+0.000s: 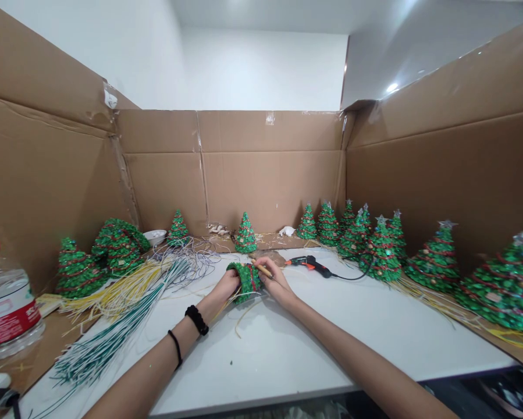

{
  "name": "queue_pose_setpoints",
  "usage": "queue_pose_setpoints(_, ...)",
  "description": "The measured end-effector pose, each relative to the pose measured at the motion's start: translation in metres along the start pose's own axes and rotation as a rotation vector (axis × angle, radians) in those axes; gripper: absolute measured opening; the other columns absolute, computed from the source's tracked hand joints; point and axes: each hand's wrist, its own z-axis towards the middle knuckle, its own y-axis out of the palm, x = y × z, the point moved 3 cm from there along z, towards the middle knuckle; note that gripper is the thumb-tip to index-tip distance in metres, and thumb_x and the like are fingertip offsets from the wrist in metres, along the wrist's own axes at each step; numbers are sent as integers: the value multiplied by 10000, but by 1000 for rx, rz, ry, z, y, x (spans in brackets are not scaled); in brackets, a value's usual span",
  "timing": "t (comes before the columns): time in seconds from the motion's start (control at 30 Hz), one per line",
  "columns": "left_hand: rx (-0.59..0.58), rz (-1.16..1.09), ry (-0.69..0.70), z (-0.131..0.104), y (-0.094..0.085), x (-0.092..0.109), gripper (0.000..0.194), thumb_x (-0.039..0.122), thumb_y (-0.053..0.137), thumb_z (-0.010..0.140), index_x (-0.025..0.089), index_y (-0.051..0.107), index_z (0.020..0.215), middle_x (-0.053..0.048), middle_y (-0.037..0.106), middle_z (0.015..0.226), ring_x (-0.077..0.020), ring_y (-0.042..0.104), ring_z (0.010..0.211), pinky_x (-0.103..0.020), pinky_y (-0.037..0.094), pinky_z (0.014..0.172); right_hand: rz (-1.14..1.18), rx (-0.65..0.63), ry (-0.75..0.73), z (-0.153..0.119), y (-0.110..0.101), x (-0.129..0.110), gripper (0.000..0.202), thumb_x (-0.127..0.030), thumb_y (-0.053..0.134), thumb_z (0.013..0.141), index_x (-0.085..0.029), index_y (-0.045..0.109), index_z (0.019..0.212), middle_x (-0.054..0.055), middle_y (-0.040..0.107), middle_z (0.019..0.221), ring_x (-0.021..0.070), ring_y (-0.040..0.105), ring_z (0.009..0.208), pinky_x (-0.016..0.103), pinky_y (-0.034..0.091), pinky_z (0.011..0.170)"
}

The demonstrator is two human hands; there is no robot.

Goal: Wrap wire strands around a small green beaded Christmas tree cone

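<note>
I see my left hand [227, 286] and right hand [275, 280] pinching a green, red-banded cone tree [245, 281] between them, its base hidden.

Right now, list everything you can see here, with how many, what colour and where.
small tree: one, green with red bands, held between both hands
stick: one, tan, in the right hand's fingers
glue gun: one, black and orange, on the table behind the hands
finished trees: over a dozen, green with red, along the back and right; some silver-starred
strips: bundles, yellow and green-white, left of the hands
bottle: one, clear, red cap and label, far left
bowl: one, white, back left
cardboard walls: brown, on three sides
table: white
left hand: on the tree; black bands at the wrist
right hand: on the tree, holding the stick
</note>
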Motion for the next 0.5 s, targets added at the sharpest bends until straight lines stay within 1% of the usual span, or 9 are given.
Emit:
queue_pose_setpoints(0.17,14,-8,12,-1,2,1,86,101,667,623,101,673,709,-43,667,615,-184,627,650,-266,472,626,-31,18,-23,1,1,1,261,-163,446,660,-215,550,893,21,565,918,189,498,857,291,397,765)
queue_pose_setpoints(0.37,41,-3,30,-3,3,0,87,136,681,615,96,657,688,-45,659,615,-180,620,641,-264,465,620,-29,22,-37,0,2,0,299,-127,419,645,-221,549,897,26,553,944,199,496,915,322,391,830)
queue_pose_setpoints(0.43,47,21,36,-4,3,1,102,137,678,617,97,653,708,-43,659,627,-175,615,642,-258,459,614,-24,18,-34,0,2,-2,310,-115,413,634,-220,550,892,26,547,943,199,496,917,323,391,835)
queue_pose_setpoints(0.5,24,46,23,-5,4,3,146,150,677,624,101,652,759,-41,663,655,-168,607,639,-250,450,601,-13,8,-30,0,2,-5,328,-109,412,619,-221,548,895,25,544,941,200,493,921,319,396,828)
